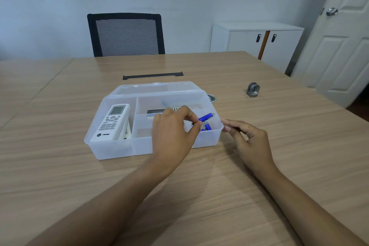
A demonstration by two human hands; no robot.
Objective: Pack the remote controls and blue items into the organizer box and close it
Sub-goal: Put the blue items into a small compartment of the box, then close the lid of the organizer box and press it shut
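Note:
A clear plastic organizer box point(111, 151) stands open on the wooden table, its lid point(151, 88) folded back behind it. A white remote control point(111, 123) leans in the left compartment, with another partly hidden beneath it. A flat grey remote point(154, 111) lies in the back compartment. My left hand point(173, 130) hovers over the right front compartment, fingertips pinched on a blue pen-shaped item point(206, 117). More small blue items point(207, 127) lie under it. My right hand point(247, 138) grips the box's right rim.
A black strip point(152, 76) lies on the table behind the box. A small metal cylinder holder point(253, 89) stands at the right, and a round metal piece point(211, 98) peeks out beside the lid. A black mesh chair point(125, 35), a white cabinet point(257, 40) and a door point(339, 36) lie beyond.

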